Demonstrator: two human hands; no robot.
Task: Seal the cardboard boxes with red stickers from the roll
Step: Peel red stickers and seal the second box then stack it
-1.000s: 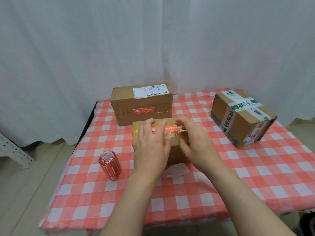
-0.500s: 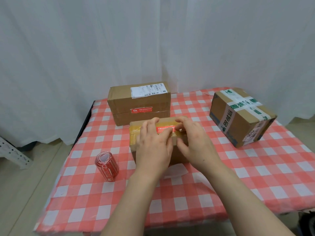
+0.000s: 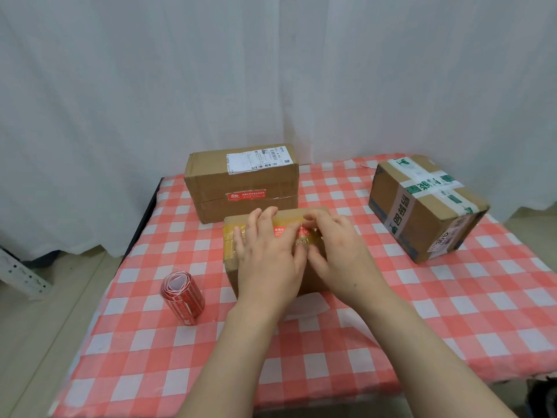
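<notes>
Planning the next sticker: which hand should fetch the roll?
Left, probably. The sticker roll lies left of the near box, closer to the left hand; the right hand would have to cross over.

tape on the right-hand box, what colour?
White with green print, crossing the box top and running down its side; head view, the only one.

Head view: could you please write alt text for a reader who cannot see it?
A person's left hand and right hand press a red sticker onto a small cardboard box on a checked tablecloth. A sticker roll lies to its left, a stickered box behind, a green-taped box at right.
</notes>
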